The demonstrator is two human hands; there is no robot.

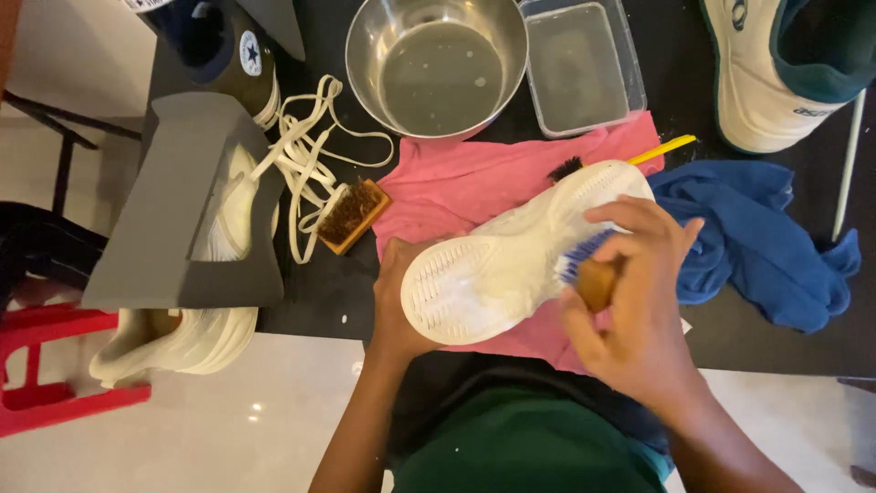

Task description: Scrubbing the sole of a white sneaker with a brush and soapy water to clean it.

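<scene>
between hands: white shoe (511, 265) sole-up; right hand (639, 310) presses brush (593, 274)

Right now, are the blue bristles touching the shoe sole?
Touching. The head view shows the brush in the right hand, its blue bristles pressed onto the white shoe sole.

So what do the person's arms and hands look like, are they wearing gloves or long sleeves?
No gloves and no long sleeves. The left hand and right hand are both bare, and the forearms are bare as far as the view shows. I see no rings, watch or bracelets. Below the arms the person wears dark green clothing.
</scene>
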